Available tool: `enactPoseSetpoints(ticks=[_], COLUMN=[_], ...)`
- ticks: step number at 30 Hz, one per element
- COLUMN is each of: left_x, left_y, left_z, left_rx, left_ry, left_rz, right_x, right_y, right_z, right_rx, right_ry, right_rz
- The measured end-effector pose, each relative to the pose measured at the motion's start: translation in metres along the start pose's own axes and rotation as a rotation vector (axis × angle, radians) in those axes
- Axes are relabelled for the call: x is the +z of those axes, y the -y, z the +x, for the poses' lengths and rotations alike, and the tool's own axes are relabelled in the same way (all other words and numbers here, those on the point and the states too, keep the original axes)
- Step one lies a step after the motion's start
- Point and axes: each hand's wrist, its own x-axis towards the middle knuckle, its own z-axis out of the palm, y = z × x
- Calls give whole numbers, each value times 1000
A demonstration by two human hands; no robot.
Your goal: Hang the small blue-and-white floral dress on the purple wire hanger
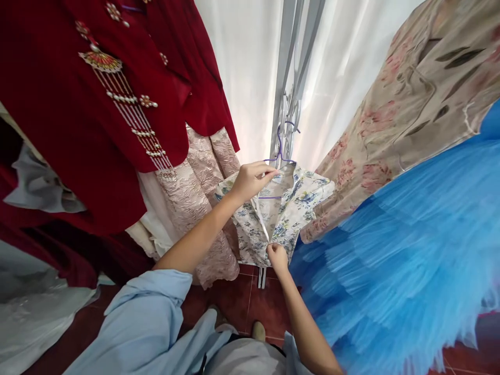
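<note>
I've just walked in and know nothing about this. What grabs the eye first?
Probably the bright blue tulle skirt billowing at lower right, and the deep red velvet garment with beaded trim at upper left. Between them, the left hand holds the shoulder of a small floral dress on a purple hanger, while the right hand pinches its front edge.

- No text, label, brand, number or sign can be read anywhere in the head view.
- The small white blouse with blue flower print (281, 213) bears only its pattern.
- The dark red velvet garment (78, 120) carries bead ornaments, no lettering.
</note>
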Motion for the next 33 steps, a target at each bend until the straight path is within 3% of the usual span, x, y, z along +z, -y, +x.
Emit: enactPoseSetpoints(ticks=[2,7,10,13,16,20,23,26,29,33], left_x=[-8,-25,-38,-55,-68,-73,-61,-29,16,61], left_y=[0,12,30,42,46,61,79,82,56,-5], left_z=[-6,-33,-53,-70,-81,-87,-94,-122,-168,-219], left_rx=[-5,17,-17,-129,-284,-677,-1005,-1205,-1359,-1443], left_ry=[-13,197,71,-51,-81,-173,-192,-270,-294,-52], left_rz=[82,452,529,417,204,-312,-792,-954,-996,-1253], right_x=[5,4,10,26,40,41,33,33,42,44], right_y=[-5,-15,-25,-32,-30,-16,-8,-10,-22,-38], right_z=[8,19,5,-17,-37,-51,-53,-53,-56,-65], right_rx=[21,-5,-50,-116,-150,-123,-82,-59,-22,169], right_ry=[-1,18,35,29,23,-6,-65,-73,-5,-26], right_rz=[-44,-59,-10,149,402,572,592,549,467,432])
